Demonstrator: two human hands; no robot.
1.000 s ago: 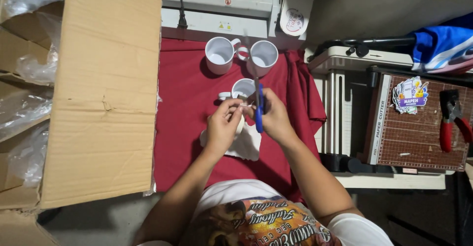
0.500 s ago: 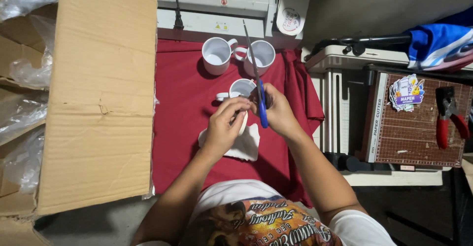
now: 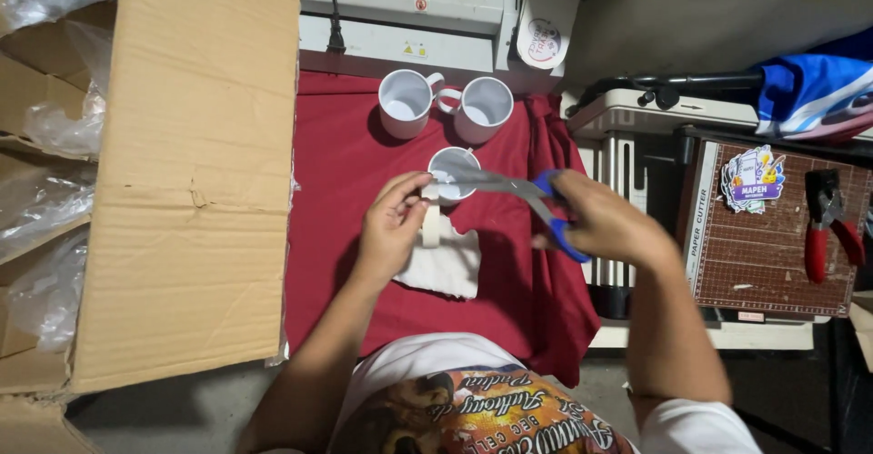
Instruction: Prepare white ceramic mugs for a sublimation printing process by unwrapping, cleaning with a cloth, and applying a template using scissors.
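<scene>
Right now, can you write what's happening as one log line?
left hand: holds tape roll | right hand: holds blue-handled scissors, blades toward tape | three white mugs on red cloth

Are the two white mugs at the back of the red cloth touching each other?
Touching. In the head view the left mug's handle meets the side of the right mug, with no red cloth showing between them there.
</scene>
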